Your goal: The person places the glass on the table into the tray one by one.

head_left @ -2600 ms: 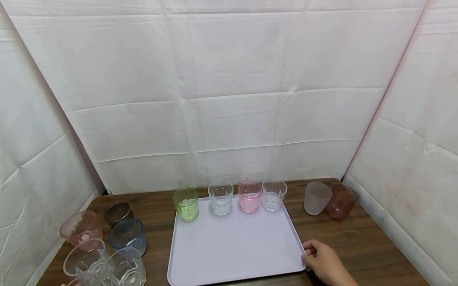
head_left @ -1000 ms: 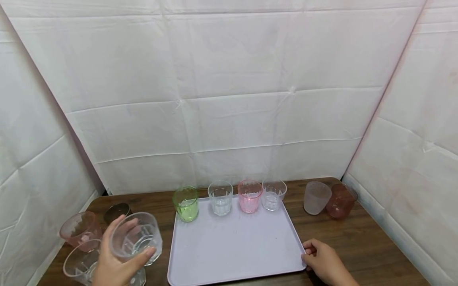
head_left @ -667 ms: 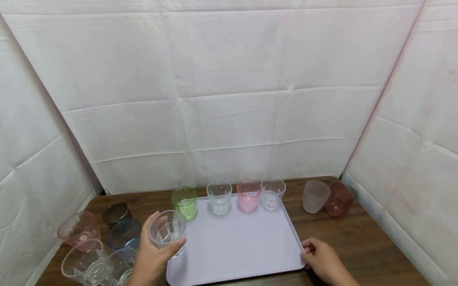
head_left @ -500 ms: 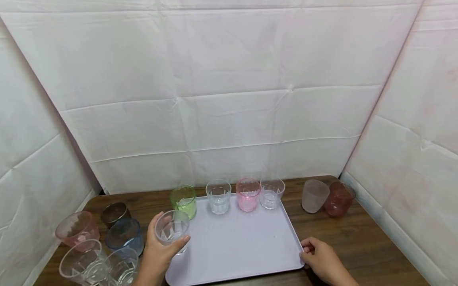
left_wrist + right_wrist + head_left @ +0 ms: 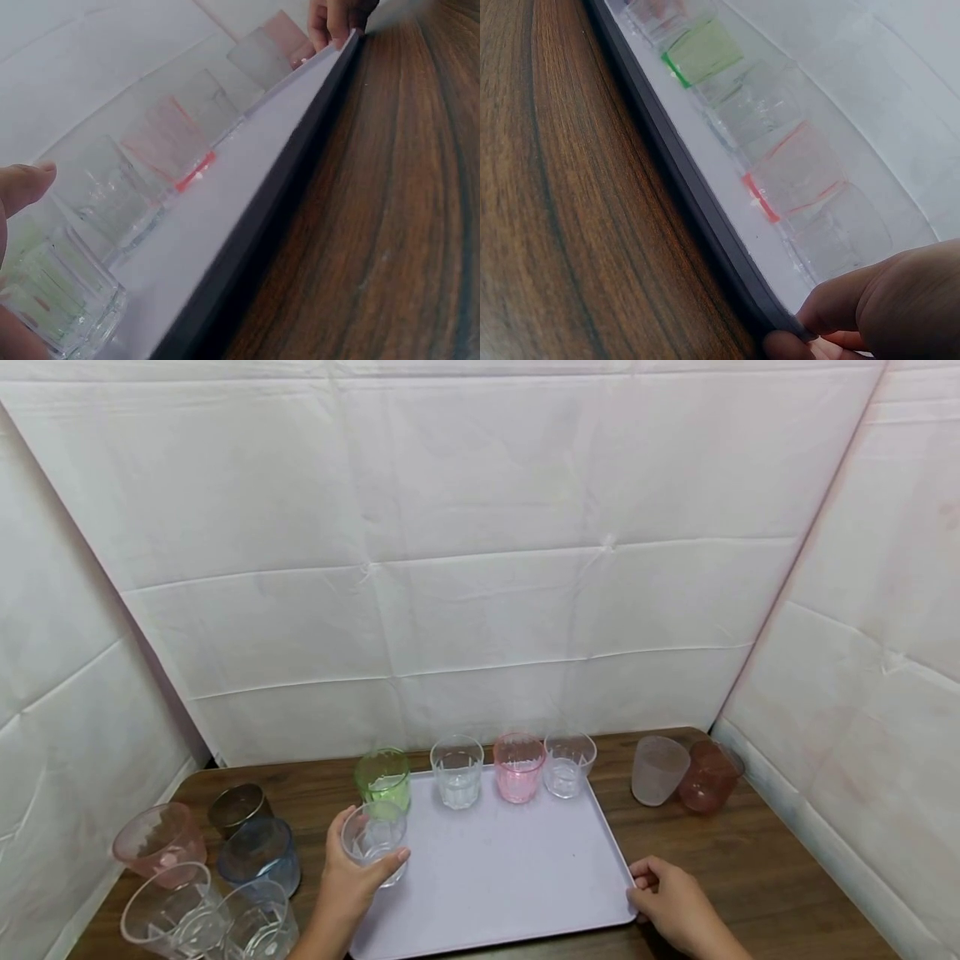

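Observation:
In the head view my left hand [image 5: 347, 878] grips a clear drinking glass [image 5: 375, 843], thumb on its near side, at the left part of the lilac tray [image 5: 502, 877]. The left wrist view shows this glass [image 5: 82, 300] upright and low at the tray; whether its base touches I cannot tell. Just behind it stands a green glass [image 5: 384, 772]. Along the tray's back edge follow a clear glass [image 5: 457, 777], a pink glass [image 5: 519, 772] and another clear glass [image 5: 566, 772]. My right hand [image 5: 675, 902] pinches the tray's front right corner, thumb on top.
Left on the wooden table [image 5: 780, 902] are a pink glass [image 5: 161, 847], a dark glass [image 5: 238, 814], a blue glass [image 5: 262, 864] and two clear ones. Right of the tray stand a frosted glass [image 5: 660, 772] and a dark red glass [image 5: 708, 781]. White sheets [image 5: 480, 610] enclose the table.
My left hand has come into view, lifted a clear glass out of the left group and carried it right, over the tray's left side. The right hand keeps hold of the corner.

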Action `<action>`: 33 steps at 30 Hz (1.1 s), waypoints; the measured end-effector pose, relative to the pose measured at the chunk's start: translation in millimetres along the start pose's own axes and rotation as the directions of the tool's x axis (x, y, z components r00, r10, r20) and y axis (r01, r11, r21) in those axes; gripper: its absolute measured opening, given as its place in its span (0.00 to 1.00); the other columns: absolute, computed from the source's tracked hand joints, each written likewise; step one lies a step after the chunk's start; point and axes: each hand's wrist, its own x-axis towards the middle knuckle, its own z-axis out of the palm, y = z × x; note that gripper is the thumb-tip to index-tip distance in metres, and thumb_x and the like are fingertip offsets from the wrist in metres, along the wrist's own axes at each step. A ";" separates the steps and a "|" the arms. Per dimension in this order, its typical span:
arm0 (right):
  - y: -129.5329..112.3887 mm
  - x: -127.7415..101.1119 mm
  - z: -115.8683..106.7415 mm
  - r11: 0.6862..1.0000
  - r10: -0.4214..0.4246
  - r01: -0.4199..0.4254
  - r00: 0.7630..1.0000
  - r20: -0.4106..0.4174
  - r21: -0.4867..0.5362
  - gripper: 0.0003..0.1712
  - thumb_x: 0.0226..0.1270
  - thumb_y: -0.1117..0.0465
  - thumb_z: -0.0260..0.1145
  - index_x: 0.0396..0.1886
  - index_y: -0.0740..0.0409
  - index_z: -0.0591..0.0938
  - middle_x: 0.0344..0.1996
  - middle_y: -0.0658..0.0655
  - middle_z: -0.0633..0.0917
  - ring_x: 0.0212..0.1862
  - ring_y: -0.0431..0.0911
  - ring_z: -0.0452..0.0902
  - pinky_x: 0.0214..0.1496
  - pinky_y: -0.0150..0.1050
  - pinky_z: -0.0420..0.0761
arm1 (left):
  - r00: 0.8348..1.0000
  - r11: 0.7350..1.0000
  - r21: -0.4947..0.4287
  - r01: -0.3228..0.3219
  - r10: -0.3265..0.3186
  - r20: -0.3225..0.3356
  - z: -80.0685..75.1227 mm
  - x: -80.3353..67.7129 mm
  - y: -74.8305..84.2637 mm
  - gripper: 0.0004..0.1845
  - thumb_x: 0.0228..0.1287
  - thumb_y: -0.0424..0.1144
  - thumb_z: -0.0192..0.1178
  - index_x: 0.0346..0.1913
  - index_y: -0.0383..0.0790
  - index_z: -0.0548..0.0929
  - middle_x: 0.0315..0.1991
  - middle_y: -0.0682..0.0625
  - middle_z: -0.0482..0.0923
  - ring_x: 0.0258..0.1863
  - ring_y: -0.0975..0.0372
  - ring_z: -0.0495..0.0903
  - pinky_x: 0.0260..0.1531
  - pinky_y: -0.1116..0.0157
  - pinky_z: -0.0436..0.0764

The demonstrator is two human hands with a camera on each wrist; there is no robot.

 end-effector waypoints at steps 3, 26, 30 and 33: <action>-0.2 0.1 0.1 1.000 0.004 -0.004 1.000 0.000 -0.004 0.10 0.56 0.73 0.67 0.39 0.67 0.81 0.26 0.53 0.78 0.26 0.45 0.76 0.27 0.36 0.80 | 1.000 1.000 -0.006 -0.003 0.003 -0.007 0.7 1.0 -1.2 0.55 0.47 0.28 0.77 0.75 0.33 0.52 0.71 0.29 0.63 0.71 0.42 0.60 0.70 0.44 0.55; 0.6 2.1 2.1 0.998 0.030 -0.030 0.999 0.010 -0.054 0.10 0.58 0.71 0.68 0.41 0.67 0.81 0.27 0.53 0.79 0.26 0.45 0.76 0.28 0.36 0.78 | 0.989 0.970 0.244 0.025 -0.060 0.137 -16.4 -14.8 6.4 0.54 0.62 0.39 0.71 0.79 0.31 0.44 0.73 0.24 0.57 0.72 0.33 0.59 0.67 0.37 0.61; 0.5 2.8 2.0 0.998 0.036 -0.035 0.999 0.011 -0.055 0.10 0.58 0.71 0.67 0.41 0.67 0.81 0.27 0.53 0.79 0.26 0.45 0.76 0.28 0.37 0.78 | 0.979 0.938 0.345 0.036 -0.102 0.176 -25.0 -24.4 7.4 0.48 0.66 0.38 0.66 0.77 0.25 0.47 0.71 0.20 0.57 0.71 0.31 0.59 0.66 0.37 0.63; 1.2 3.3 1.9 0.998 0.036 -0.035 0.999 0.008 -0.052 0.10 0.57 0.72 0.67 0.41 0.67 0.81 0.27 0.53 0.79 0.26 0.45 0.76 0.28 0.37 0.78 | 0.971 0.931 0.360 0.065 -0.142 0.192 -31.0 -30.3 7.8 0.45 0.69 0.39 0.62 0.76 0.20 0.48 0.69 0.19 0.59 0.69 0.32 0.63 0.65 0.41 0.68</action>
